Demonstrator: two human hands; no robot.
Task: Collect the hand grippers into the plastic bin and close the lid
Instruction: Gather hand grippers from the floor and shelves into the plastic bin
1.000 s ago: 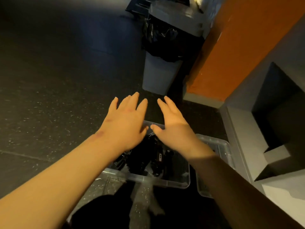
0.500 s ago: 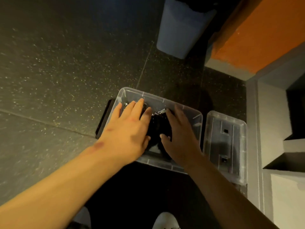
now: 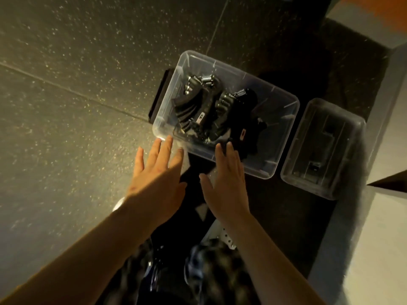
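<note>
Open plastic bin (image 3: 283, 119), clear lid (image 3: 323, 148) aside
The lid is lying just right of the bin, which is holding black hand grippers (image 3: 198, 108); left hand (image 3: 158, 179) and right hand (image 3: 226, 183) are hovering splayed, empty, perhaps brushing its near rim.

- The clear rectangular plastic bin (image 3: 279, 111) stands uncovered, so its mouth is open to reach from above.
- Black hand grippers with steel springs (image 3: 198, 106) crowd its left and middle; the right end shows bare bottom.
- The clear plastic lid (image 3: 323, 148) lies just beside the bin's right wall, hemmed by a pale grey ledge (image 3: 387, 102).
- Dark speckled floor (image 3: 77, 84) lies open leftward.
</note>
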